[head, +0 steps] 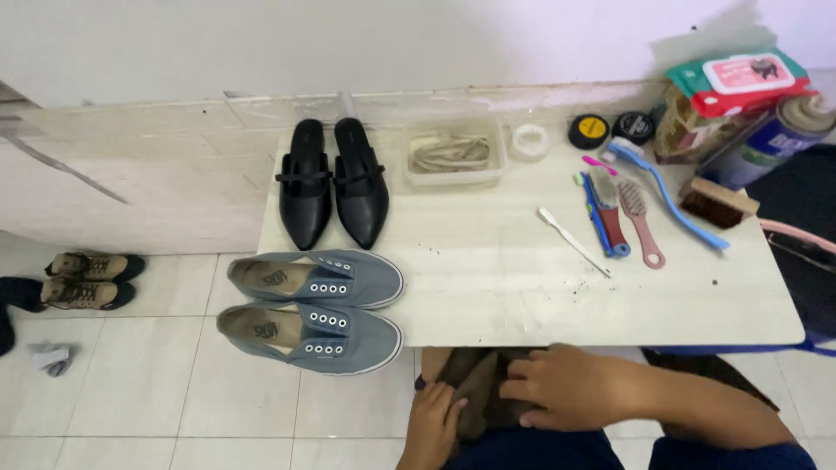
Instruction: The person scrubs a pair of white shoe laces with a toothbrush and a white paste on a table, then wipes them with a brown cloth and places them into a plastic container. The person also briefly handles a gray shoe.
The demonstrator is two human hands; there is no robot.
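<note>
We hold brown cloth (475,387) below counter (610,305) edge: left hand (433,426) grips lower end, right hand (557,387) curled over top. Cloth between both hands, long axis roughly upright.

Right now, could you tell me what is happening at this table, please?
A person holds a brown shoe in their lap, below the table edge, left hand under it, right hand on top. On the table lie grey sneakers without laces, black flats, a tub of laces, brushes and polish tins, all untouched.
</note>
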